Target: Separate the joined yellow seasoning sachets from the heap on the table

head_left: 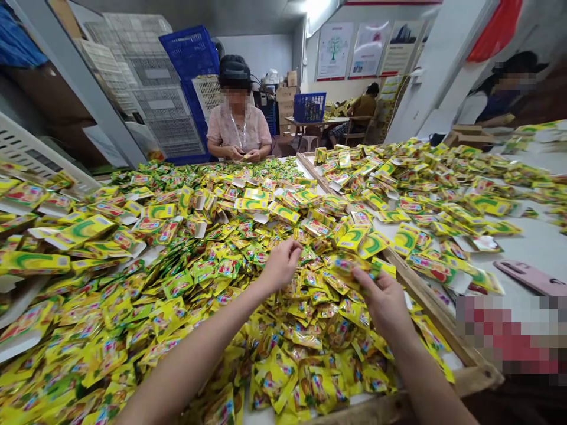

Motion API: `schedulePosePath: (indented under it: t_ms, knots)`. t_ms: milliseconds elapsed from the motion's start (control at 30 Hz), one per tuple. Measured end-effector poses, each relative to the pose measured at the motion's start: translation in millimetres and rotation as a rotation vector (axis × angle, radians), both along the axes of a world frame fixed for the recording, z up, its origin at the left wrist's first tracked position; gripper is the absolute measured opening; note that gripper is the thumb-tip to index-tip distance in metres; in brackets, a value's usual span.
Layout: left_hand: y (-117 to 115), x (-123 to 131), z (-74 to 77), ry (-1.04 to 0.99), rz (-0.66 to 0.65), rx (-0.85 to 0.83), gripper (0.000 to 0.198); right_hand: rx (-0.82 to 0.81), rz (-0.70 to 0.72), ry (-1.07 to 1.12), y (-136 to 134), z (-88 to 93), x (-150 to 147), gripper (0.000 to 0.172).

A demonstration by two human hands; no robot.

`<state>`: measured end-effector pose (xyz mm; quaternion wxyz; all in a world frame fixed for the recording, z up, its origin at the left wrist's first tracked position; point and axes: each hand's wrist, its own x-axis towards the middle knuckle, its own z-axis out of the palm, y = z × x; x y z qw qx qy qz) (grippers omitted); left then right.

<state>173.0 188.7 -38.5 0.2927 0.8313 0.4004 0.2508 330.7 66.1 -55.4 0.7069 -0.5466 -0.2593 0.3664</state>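
My left hand (pixel 282 264) hovers over the middle of a heap of small yellow packets (pixel 277 378). Its fingers are curled together, and anything between them is too small or hidden to make out. To the right, my right hand (pixel 386 298) pinches a yellow packet (pixel 343 263) between thumb and fingers, slightly blurred. Just beyond that hand lie yellow cartons (pixel 374 243), some with open white flaps. Greener packets (pixel 179 284) are mixed into the heap left of my hands.
A wooden rail (pixel 425 295) borders the heap on the right; more cartons (pixel 489 205) and a pink phone (pixel 531 276) lie past it. Across the table sits a person (pixel 239 127) with both hands low. Stacked crates (pixel 159 88) stand behind. Other people work farther back.
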Motion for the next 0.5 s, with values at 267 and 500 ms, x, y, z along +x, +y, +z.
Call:
schedulePosePath:
  t_ms: [267, 500]
  knots:
    - [70.7, 94.6, -22.8, 0.313, -0.113, 0.194, 0.046, 0.026, -0.255, -0.02, 0.5, -14.3, 12.2, 0.034]
    - [79.5, 115.4, -20.2, 0.519, -0.04, 0.147, 0.033, 0.007, -0.187, -0.092, -2.5, -19.1, 4.5, 0.037]
